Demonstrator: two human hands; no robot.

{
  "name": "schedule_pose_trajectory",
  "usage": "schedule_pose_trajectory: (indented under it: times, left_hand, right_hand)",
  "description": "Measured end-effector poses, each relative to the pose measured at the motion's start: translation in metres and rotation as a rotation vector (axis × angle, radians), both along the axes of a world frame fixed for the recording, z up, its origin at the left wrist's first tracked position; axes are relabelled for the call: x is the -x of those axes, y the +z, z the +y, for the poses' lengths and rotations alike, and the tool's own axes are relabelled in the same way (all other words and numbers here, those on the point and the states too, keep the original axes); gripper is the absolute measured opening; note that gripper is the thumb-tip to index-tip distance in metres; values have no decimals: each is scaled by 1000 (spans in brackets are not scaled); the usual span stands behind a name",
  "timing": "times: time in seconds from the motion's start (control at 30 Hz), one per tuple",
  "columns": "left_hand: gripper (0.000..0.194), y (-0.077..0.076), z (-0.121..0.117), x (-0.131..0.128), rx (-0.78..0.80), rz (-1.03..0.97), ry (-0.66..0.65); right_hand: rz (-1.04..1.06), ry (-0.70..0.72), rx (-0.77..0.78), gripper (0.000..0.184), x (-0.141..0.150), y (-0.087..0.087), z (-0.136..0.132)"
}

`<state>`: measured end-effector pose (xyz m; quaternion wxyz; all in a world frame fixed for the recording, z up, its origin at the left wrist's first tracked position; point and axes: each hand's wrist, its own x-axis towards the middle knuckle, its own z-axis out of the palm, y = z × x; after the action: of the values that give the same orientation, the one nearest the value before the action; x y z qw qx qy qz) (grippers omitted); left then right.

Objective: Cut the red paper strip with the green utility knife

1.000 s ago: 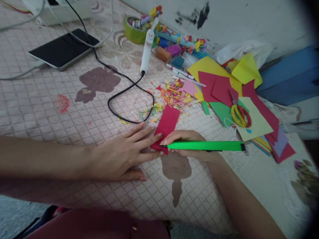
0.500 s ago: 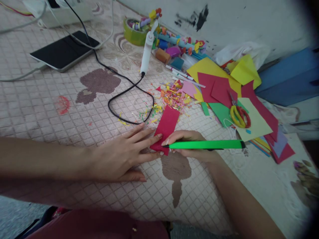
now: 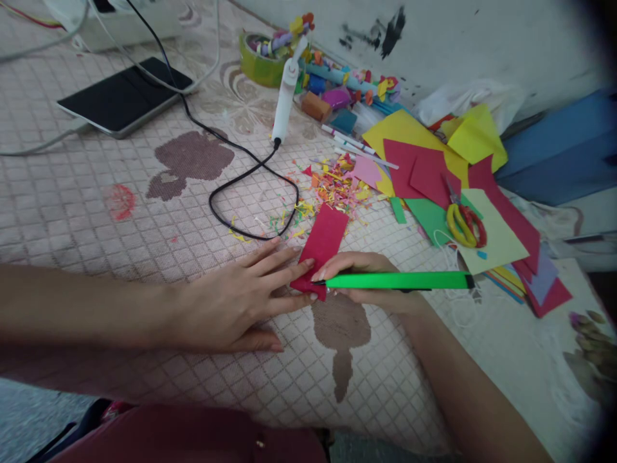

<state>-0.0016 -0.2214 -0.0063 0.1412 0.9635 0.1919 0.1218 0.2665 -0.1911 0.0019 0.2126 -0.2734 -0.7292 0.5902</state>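
Observation:
A strip of red paper (image 3: pixel 324 239) lies slanted on the patterned tablecloth. My left hand (image 3: pixel 236 299) rests flat with its fingers spread, two fingertips pressing on the lower part of the strip. In my right hand (image 3: pixel 364 273) is a bright green pen (image 3: pixel 400 280) with a black tip and black end. The pen's tip touches the red paper near its lower end, close to my left fingertips. My right fingers are closed round the pen near its tip.
Paper scraps (image 3: pixel 337 186) lie beyond the strip, beside a looped black cable (image 3: pixel 212 199) and a white glue gun-like stick (image 3: pixel 284 103). Scissors (image 3: pixel 465 225) sit on coloured paper (image 3: pixel 496 238) at right. A dark tablet (image 3: pixel 125 96) and green tape roll (image 3: pixel 260 64) are farther back.
The pen tip has shifted very slightly left on the red strip. My left hand stays in place, and the other things look unchanged.

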Motion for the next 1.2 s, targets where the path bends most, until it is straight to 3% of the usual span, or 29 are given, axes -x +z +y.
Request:
schedule_pose_trajectory:
  times: [0.67,0.87,1.2]
  left_hand:
    - [60,1,0,0,-14,52,-10]
    - [60,1,1,0,-21,37,-9]
    - [61,1,1,0,-18,61,-17]
  right_hand:
    - [-31,126,27,33,1,6,11]
    - [68,74,64,28,0,3,11]
    - [24,72,58,32,1,4,10]
